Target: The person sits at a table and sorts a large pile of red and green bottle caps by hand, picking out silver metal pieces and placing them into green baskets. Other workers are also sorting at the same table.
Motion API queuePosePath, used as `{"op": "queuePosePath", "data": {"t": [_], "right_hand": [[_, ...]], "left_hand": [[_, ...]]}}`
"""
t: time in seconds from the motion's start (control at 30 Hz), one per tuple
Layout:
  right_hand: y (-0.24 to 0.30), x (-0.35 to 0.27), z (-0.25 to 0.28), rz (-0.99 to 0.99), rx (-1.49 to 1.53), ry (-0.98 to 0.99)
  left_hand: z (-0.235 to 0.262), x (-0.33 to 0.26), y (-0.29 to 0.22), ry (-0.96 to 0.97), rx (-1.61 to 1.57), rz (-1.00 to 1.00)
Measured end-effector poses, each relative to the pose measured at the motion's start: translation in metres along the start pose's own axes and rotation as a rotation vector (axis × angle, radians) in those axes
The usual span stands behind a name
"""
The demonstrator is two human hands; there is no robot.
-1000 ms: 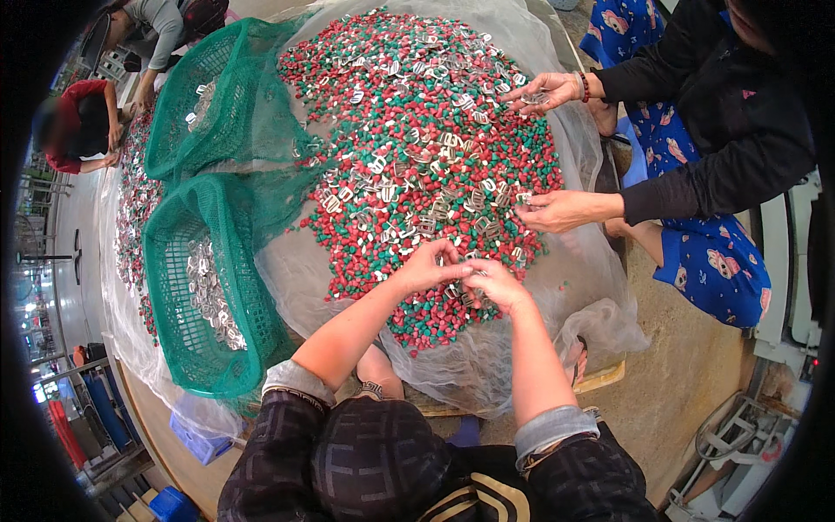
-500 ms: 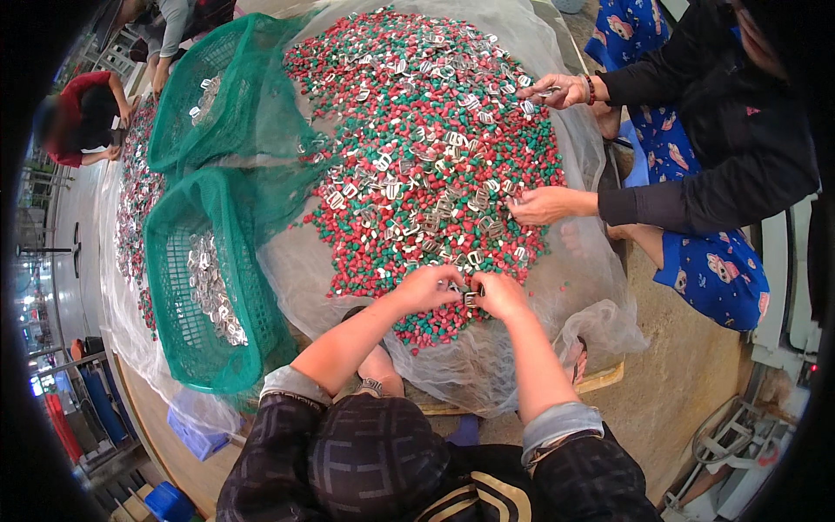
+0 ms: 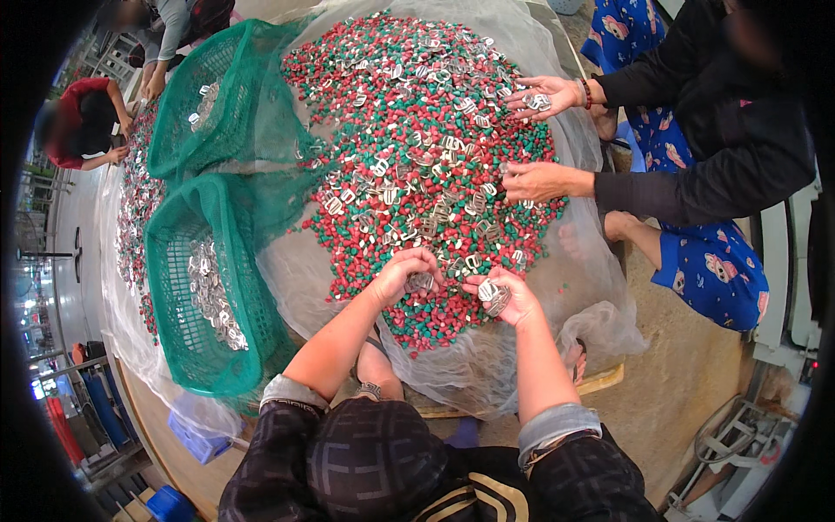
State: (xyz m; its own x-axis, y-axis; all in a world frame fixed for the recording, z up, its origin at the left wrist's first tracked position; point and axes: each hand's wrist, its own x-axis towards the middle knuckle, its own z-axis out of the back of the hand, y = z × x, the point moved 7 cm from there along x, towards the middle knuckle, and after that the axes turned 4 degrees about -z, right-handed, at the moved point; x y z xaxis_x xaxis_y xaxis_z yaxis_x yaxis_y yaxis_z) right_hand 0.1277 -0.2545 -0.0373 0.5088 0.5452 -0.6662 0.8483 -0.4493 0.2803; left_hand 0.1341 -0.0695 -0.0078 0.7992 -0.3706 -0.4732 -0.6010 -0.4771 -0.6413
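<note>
Left hand (image 3: 407, 271) curled shut on a few small silver metal buckle clips (image 3: 420, 282), right hand (image 3: 509, 297) cupped around a bigger clutch of them, fingers half closed. Both sit at the near edge of the heap of red and green plastic cone pellets (image 3: 409, 122), where clips lie mixed in, too many to count. Two green mesh baskets (image 3: 187, 348) stand left within reach, each holding sorted clips. Translucent sheet (image 3: 600, 313) contains the heap. Two co-worker hands (image 3: 539, 181) pick opposite.
</note>
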Motion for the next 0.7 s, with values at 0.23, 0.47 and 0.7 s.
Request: {"op": "queuePosePath", "data": {"t": [0.23, 0.47, 0.7], "right_hand": [[0.019, 0.013, 0.013, 0.153, -0.450, -0.385], [0.029, 0.014, -0.021, 0.499, -1.789, -0.778], [0.034, 0.017, -0.003, 0.270, -1.233, -0.627]], "left_hand": [[-0.008, 0.031, -0.007, -0.243, 1.374, -0.239], [-0.010, 0.031, 0.001, -0.113, 1.358, -0.283], [0.026, 0.005, -0.005, -0.027, 0.266, -0.023]]}}
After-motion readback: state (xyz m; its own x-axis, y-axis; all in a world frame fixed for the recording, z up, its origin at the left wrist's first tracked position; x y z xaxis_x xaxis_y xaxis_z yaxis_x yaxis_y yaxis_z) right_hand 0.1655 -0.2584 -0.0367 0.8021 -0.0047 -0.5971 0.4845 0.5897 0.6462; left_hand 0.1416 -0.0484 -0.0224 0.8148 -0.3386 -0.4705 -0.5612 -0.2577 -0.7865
